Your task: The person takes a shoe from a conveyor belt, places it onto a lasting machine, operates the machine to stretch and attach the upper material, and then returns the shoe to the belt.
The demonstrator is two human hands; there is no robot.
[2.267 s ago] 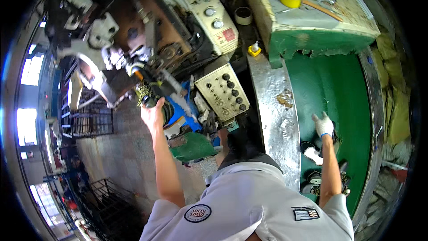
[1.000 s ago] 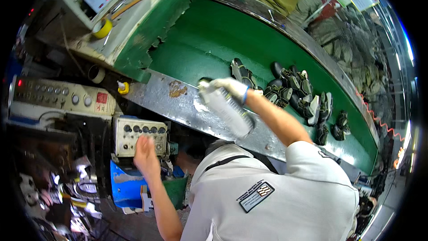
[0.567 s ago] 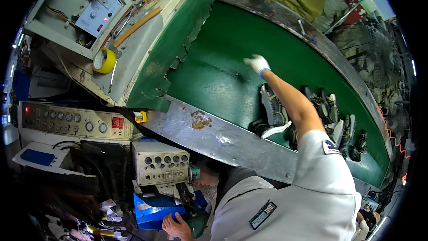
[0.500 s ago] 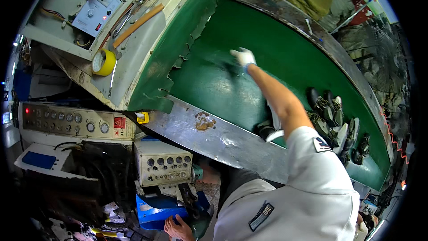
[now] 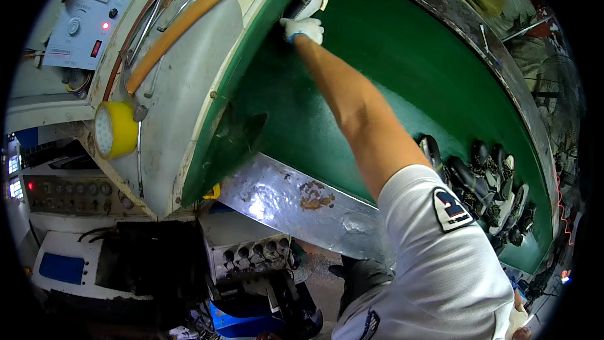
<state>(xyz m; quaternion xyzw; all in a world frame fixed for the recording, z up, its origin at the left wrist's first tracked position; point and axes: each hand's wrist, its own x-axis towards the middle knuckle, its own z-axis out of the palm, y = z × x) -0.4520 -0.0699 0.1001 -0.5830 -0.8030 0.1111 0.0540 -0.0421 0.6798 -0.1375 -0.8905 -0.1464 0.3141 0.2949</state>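
My right hand (image 5: 304, 29), in a white knit glove, is at the far end of the green belt (image 5: 377, 56), beside the green flap. Its fingers are curled at the near end of a dark shoe (image 5: 308, 1) with a white sole, and seem to grip it. The glove hides that end of the shoe. Of my left hand (image 5: 268, 335) only a dim sliver shows at the lower edge, by a black and blue machine part (image 5: 251, 315); its fingers are hidden.
Several dark shoes (image 5: 497, 182) sit on the belt's right part. A metal ledge (image 5: 289, 201) runs along its near side. On the pale machine housing at left lie yellow tape (image 5: 116, 129), an orange strip (image 5: 179, 34) and metal tools. Control boxes (image 5: 251, 258) stand below.
My right hand has moved farther up and left, from over the bare belt to the shoe beside the flap. My left hand has mostly left the picture. The view has shifted closer to the housing.
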